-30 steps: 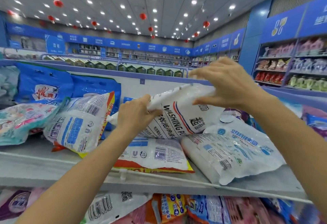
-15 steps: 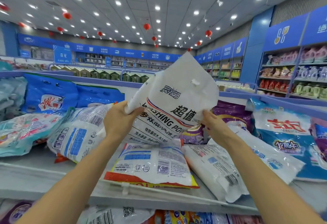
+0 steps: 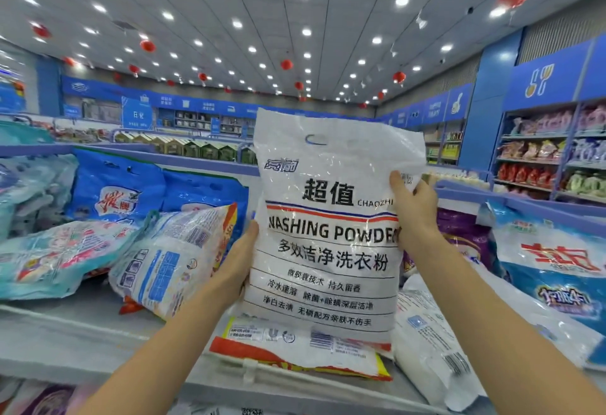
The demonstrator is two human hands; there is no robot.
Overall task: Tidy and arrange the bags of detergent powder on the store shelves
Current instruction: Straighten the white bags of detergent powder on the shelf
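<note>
Upright at centre, a sealed white washing powder bag is held over the store shelf, its base at a flat red-edged bag lying there. The left hand clasps its left edge, fingers hidden behind. The right hand pinches the upper right edge, thumb on the print. A barcode-backed bag leans at left before two standing blue bags; another white bag lies at right.

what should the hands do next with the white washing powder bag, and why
Probably lower the white bag upright to the back of the shelf, in line with the standing blue bags. The left hand and right hand grip its sides, label facing out, above a flat-lying bag.
</note>
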